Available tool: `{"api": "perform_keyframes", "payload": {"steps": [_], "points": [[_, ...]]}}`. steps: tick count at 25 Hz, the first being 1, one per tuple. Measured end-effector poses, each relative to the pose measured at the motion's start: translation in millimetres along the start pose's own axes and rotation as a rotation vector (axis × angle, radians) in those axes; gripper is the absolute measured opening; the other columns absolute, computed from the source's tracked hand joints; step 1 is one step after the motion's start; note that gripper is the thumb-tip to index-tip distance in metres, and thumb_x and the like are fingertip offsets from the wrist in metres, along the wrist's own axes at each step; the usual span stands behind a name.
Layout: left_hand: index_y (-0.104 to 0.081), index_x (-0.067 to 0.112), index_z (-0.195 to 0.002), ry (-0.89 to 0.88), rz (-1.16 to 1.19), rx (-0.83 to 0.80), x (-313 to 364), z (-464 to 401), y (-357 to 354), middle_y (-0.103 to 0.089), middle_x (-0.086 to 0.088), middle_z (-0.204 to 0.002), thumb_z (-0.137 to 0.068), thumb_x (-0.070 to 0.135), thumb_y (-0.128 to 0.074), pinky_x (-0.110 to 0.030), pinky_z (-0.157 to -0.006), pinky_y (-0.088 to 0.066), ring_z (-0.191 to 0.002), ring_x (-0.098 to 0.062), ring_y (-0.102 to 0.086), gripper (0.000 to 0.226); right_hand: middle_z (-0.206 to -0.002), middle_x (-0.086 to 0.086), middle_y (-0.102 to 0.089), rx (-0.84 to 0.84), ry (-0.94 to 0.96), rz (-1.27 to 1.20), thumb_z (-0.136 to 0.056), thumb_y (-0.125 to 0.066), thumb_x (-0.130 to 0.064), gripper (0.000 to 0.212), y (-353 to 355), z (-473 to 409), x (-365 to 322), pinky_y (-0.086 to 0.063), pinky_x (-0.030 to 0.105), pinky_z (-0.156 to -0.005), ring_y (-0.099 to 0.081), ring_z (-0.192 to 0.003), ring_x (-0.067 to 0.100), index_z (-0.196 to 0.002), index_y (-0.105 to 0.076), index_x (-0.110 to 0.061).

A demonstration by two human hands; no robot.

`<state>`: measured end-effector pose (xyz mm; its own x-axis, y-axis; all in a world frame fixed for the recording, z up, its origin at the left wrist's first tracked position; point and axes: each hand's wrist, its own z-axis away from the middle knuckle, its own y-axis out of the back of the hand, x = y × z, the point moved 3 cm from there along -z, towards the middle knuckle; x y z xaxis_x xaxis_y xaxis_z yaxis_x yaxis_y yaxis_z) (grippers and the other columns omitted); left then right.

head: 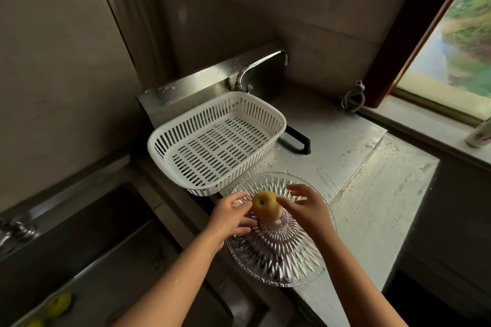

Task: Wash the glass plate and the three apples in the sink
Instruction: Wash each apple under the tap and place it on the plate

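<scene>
A cut-glass plate [276, 260] lies on the steel counter near its front edge. One yellow apple [264, 206] stands at the plate's middle. My left hand [231, 214] cups the apple's left side, thumb and fingers touching it. My right hand [305, 207] is on the other side with fingers spread, only a fingertip against the apple. Two more yellow-green apples [58, 304] [33, 323] lie in the sink [111, 233] at the lower left.
An empty white slotted basket [218, 141] sits behind the plate, under the tap [255, 66]. A black handle [297, 139] pokes out beside it. The wet counter [372, 180] stretches right to the window sill, where a bottle [481, 135] stands.
</scene>
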<state>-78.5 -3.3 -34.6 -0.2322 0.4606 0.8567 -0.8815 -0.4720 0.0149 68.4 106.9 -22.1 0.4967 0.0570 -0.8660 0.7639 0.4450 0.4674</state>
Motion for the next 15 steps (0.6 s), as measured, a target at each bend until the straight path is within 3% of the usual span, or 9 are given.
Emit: {"api": "perform_keyframes", "payload": {"steps": [4, 7, 12, 15], "points": [[-0.051, 0.029, -0.122, -0.134, 0.043, 0.061, 8.0, 30.6, 37.2, -0.063, 0.000, -0.109, -0.089, 0.021, -0.056, -0.024, -0.069, -0.056, -0.075, -0.009, -0.070, 0.035, -0.103, -0.002, -0.061, -0.103, 0.143, -0.064, -0.073, -0.074, -0.027, 0.042, -25.4, 10.5, -50.1, -0.057, 0.030, -0.071, -0.063, -0.083, 0.011, -0.111, -0.061, -0.017], [-0.052, 0.029, -0.120, -0.174, 0.097, 0.199, 3.3, 57.3, 82.8, -0.066, 0.001, -0.103, -0.089, 0.018, -0.055, -0.021, -0.068, -0.054, -0.077, -0.012, -0.069, 0.033, -0.103, 0.001, -0.063, -0.276, 0.174, -0.083, -0.072, -0.075, -0.024, 0.039, -73.5, 22.0, -83.7, -0.058, 0.040, -0.075, -0.067, -0.083, 0.020, -0.109, -0.061, -0.019], [-0.053, 0.025, -0.121, -0.142, 0.226, 0.460, -44.7, 110.8, 179.9, -0.066, 0.001, -0.100, -0.087, 0.016, -0.058, -0.023, -0.073, -0.052, -0.088, -0.012, -0.065, 0.036, -0.089, -0.006, -0.062, -0.571, 0.271, -0.008, -0.071, -0.075, -0.017, 0.036, -192.7, 54.9, -118.0, -0.052, 0.036, -0.077, -0.062, -0.079, 0.016, -0.103, -0.062, -0.024], [-0.053, 0.021, -0.119, -0.055, 0.337, 0.632, -109.4, 150.1, 236.5, -0.064, 0.005, -0.093, -0.086, 0.010, -0.059, -0.022, -0.069, -0.049, -0.083, -0.011, -0.063, 0.036, -0.094, -0.001, -0.062, -0.784, 0.278, 0.095, -0.074, -0.073, -0.016, 0.037, -279.6, 76.7, -115.6, -0.055, 0.044, -0.076, -0.063, -0.079, 0.019, -0.109, -0.061, -0.020]]}}
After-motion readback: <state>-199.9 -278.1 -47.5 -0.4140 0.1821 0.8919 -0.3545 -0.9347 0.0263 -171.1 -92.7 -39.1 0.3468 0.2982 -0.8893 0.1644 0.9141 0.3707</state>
